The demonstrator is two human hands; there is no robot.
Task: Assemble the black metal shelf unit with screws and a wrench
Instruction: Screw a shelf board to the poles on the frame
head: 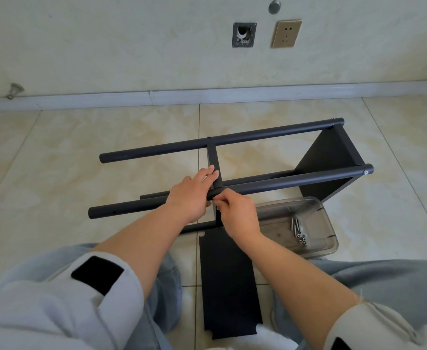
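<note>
Your left hand (191, 195) lay over the near pole (283, 181) of the black shelf frame (328, 157), fingers stretched forward onto the middle shelf panel (213, 160) standing on edge between the two upper poles; the hand pressed and steadied rather than closed round anything. Your right hand (237, 214) sat just beside it, fingertips bunched in a pinch at the underside of that pole, right where the panel's corner met it. What the fingers pinched was hidden, most likely a screw, though you could not confirm it from this view.

The frame lay on its side on the tiled floor, its end panel fixed at the far right of your fingers, one more loose shelf panel (228, 281) flat on the floor below your wrists. The clear plastic tray (326, 223) with the remaining screws and nuts (298, 232) sat just right of your right hand. No wrench showed.

The risk, as I judged it: the panel was held only by your left fingers, so if they eased off, its hole could slip out of line with the pole's hole and the screw would cross-thread or drop. A dropped screw on smooth tile would roll under the frame.

No brand, label or readable writing appeared on any part.
</note>
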